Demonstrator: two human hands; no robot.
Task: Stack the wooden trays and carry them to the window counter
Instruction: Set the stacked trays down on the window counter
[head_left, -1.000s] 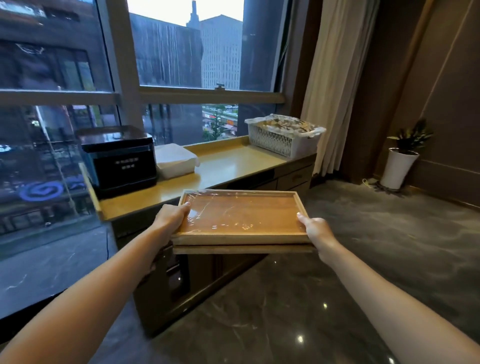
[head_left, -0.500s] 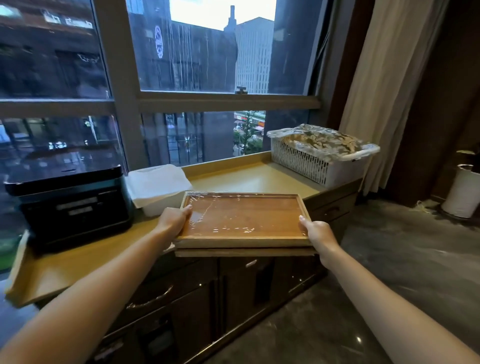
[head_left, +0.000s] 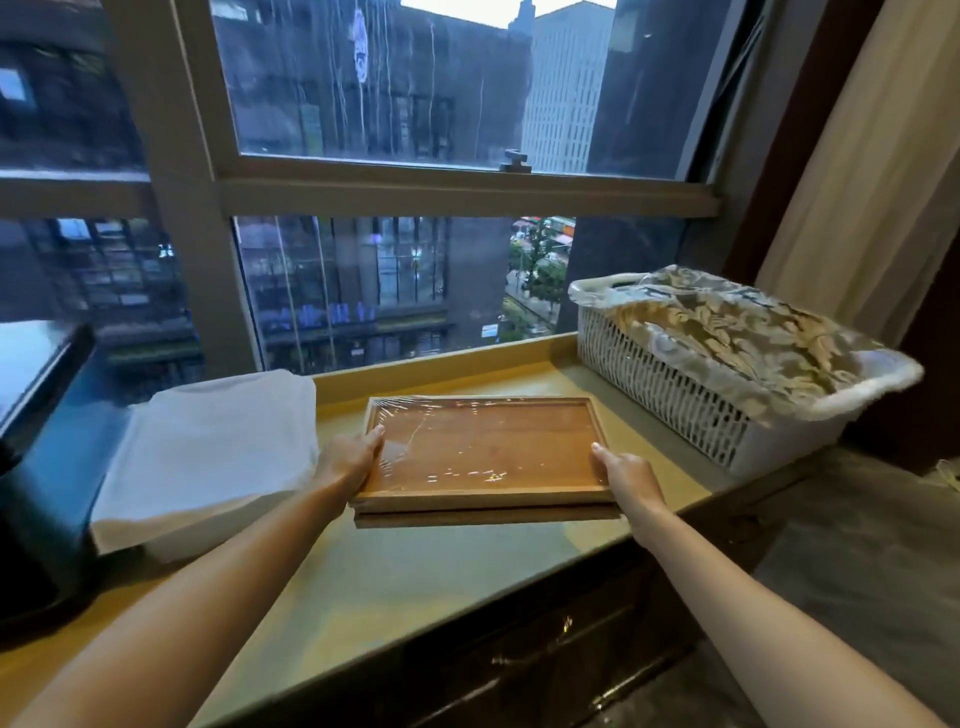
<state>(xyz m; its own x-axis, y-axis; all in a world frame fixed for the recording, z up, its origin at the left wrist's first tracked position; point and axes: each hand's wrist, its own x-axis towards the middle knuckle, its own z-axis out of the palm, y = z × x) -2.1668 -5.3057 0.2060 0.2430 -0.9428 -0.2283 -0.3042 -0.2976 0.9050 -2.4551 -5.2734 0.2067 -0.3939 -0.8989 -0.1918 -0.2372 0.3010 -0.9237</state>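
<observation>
You have the stacked wooden trays (head_left: 485, 457) at mid-frame over the window counter (head_left: 415, 571), perhaps just touching it. Your left hand (head_left: 349, 460) clasps their left edge, your right hand (head_left: 626, 475) the right edge. White folded cloth (head_left: 208, 452) lies left, a white basket (head_left: 691, 395) right.

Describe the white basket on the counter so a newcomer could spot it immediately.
Start at the big window, then drop to the yellowish counter beneath it. At the counter's right end, beside the curtain, sits the white basket. Unlike the flat wooden trays and folded white cloth, it has perforated sides and holds patterned fabric under clear plastic.
</observation>
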